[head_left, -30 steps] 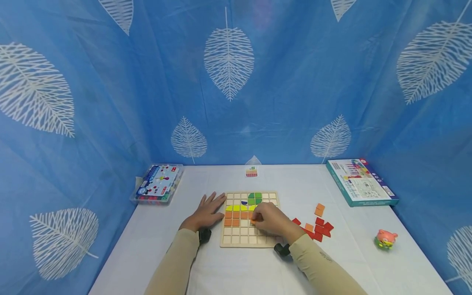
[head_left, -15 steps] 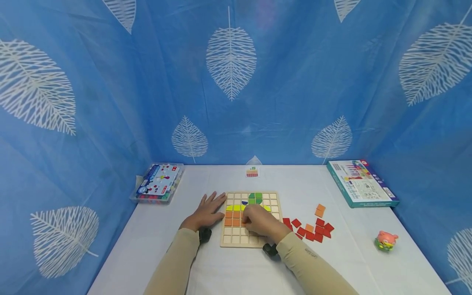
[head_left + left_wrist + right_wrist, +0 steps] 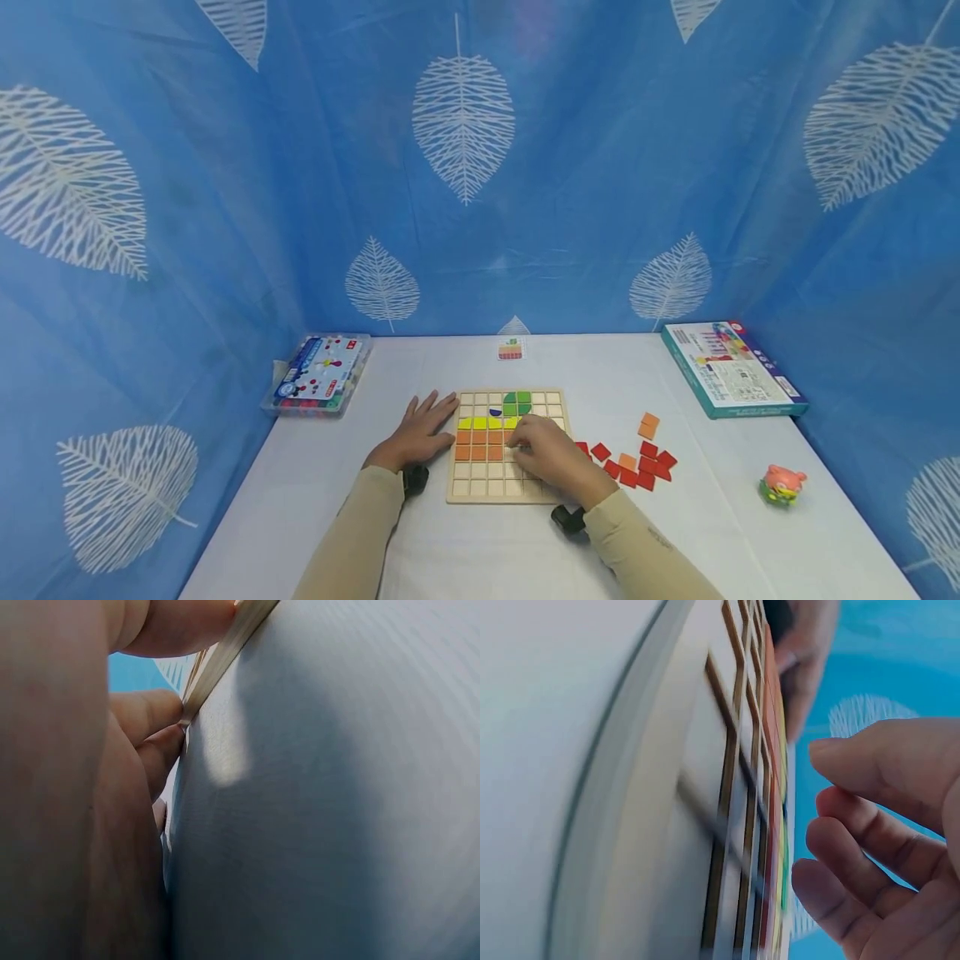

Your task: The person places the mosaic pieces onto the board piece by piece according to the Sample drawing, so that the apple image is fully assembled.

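Drawn back to the right since half a second ago, the right hand point(image 3: 551, 452) uncovers an orange tile point(image 3: 495, 452) in the board point(image 3: 479, 487), third from the left in the lower orange row. That grip is loosely curled and parted from the board, thumb just off the fingertips. Grip spread, the left hand point(image 3: 415, 439) stays palm down on the desk point(image 3: 450, 550), fingers touching the board's left edge. Above the two orange rows the board's cells hold yellow pieces point(image 3: 479, 423), a small blue piece point(image 3: 495, 412) and four green pieces point(image 3: 523, 397); the right hand hides some cells. Right of the board lie red tiles point(image 3: 647, 448) with one orange among them, and two loose orange tiles point(image 3: 648, 426) just behind. At the far left stands a clear box point(image 3: 309, 408), red and green bits showing through its wall; at the far right, a flat box point(image 3: 727, 371), its contents hidden. Behind the board lies a card point(image 3: 511, 348).
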`<state>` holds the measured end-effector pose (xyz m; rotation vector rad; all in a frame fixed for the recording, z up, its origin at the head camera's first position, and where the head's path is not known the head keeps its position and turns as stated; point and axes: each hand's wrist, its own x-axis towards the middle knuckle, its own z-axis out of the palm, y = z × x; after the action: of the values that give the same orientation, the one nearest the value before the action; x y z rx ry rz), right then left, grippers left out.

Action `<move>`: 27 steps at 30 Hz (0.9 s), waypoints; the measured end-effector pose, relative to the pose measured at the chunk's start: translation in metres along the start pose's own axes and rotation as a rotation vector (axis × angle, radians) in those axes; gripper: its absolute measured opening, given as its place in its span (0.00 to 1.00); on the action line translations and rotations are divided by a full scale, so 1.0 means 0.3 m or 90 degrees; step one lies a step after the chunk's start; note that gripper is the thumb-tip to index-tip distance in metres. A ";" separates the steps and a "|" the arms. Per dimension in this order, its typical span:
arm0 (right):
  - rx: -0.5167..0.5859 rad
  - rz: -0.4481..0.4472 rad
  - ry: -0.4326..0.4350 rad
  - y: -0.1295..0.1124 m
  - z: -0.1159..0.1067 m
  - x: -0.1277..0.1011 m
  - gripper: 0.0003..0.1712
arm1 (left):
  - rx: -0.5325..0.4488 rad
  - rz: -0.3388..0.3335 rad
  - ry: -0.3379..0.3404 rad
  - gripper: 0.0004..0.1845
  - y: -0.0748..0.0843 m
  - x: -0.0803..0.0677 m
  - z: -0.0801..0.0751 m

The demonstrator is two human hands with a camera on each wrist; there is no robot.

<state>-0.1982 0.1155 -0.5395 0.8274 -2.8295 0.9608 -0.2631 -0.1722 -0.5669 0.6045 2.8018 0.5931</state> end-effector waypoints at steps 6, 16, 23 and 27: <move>-0.009 0.077 0.061 0.097 -0.085 -0.106 0.07 | -0.004 0.000 0.003 0.40 0.000 0.003 0.000; -0.020 0.253 0.012 0.260 -0.259 -0.268 0.12 | -0.005 -0.001 0.006 0.40 -0.004 0.006 0.006; 0.009 0.260 -0.055 0.297 -0.304 -0.314 0.13 | 0.006 0.003 0.010 0.40 -0.010 0.008 0.013; 0.014 0.272 -0.059 0.302 -0.304 -0.315 0.11 | 0.005 0.005 0.011 0.40 -0.011 0.009 0.013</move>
<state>-0.1740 0.2731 -0.5354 0.2723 -3.1518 1.0148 -0.2656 -0.1726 -0.5722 0.6156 2.8201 0.5927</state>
